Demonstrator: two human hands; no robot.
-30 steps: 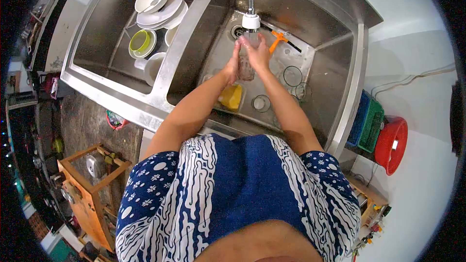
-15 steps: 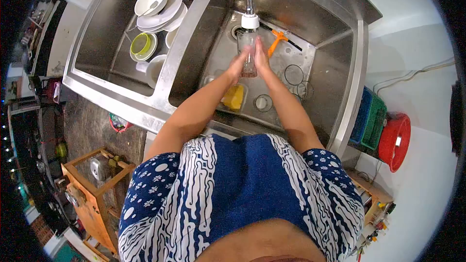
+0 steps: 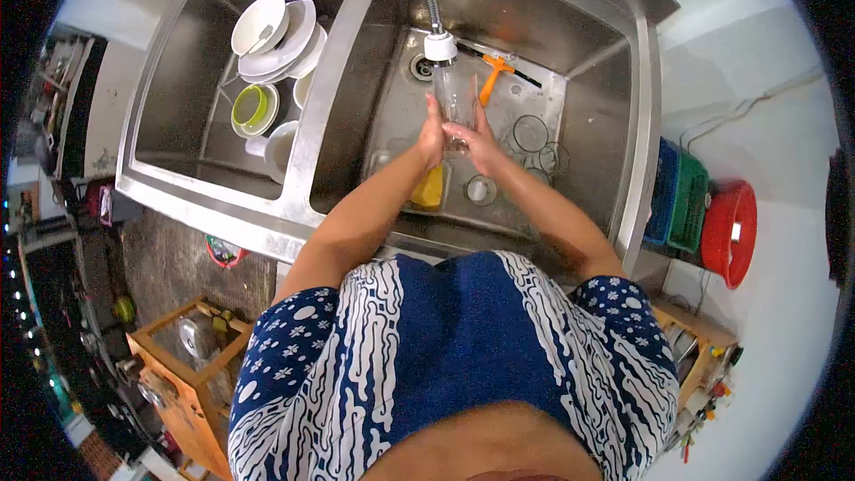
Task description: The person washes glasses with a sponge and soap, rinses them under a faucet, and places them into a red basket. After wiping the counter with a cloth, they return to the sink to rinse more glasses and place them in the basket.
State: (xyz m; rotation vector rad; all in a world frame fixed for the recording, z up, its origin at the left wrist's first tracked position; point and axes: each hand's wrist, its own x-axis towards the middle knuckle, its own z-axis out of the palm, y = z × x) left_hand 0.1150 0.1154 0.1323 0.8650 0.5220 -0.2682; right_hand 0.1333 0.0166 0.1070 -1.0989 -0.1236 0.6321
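Observation:
A tall clear drinking glass (image 3: 455,96) is between my hands, just under the white tap head (image 3: 440,46) in the right sink basin. My left hand (image 3: 432,136) presses against the glass's left side, fingers up. My right hand (image 3: 479,146) grips its lower right side, with the thumb across the front. Below my hands lies a yellow sponge (image 3: 429,189), partly covered by my left forearm. Another glass (image 3: 480,190) stands near the basin's front, and more glasses (image 3: 530,133) are at the right.
An orange and black squeegee-like tool (image 3: 495,73) lies behind my right hand, near the drain (image 3: 421,66). The left basin holds stacked white plates (image 3: 298,43), bowls and a lime-green cup (image 3: 249,107). Green (image 3: 688,200) and red baskets (image 3: 728,233) hang right of the sink.
My hands have slid lower on the glass. The right hand has turned so its thumb crosses the front. The whole view has shifted slightly.

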